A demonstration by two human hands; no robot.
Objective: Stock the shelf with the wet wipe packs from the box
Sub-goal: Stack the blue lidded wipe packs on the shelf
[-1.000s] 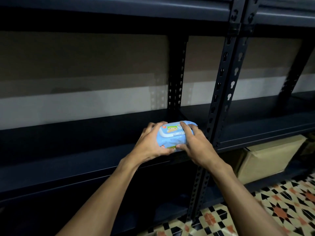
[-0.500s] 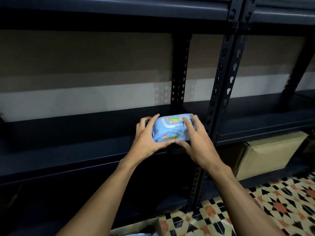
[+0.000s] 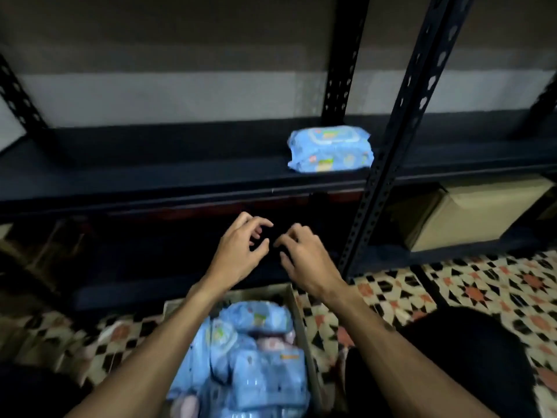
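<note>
A blue wet wipe pack [image 3: 330,148] lies flat on the dark metal shelf [image 3: 180,173], close to the black upright post. Nothing touches it. My left hand [image 3: 239,251] and my right hand [image 3: 304,257] hover side by side below the shelf's front edge, fingers loosely curled, both holding nothing. Under my forearms an open cardboard box [image 3: 297,309] stands on the floor with several blue wet wipe packs [image 3: 256,357] piled inside.
A perforated black post [image 3: 401,116] rises to the right of the pack. A beige cardboard box [image 3: 470,215] sits on the lower shelf at the right. Patterned floor tiles [image 3: 482,291] spread around the box. My dark-clothed knee [image 3: 470,357] is at the lower right.
Both hands let go of the blue pack, which now lies on the shelf, and drew back down below the shelf edge. The view tilted down, bringing the box of packs into sight.
</note>
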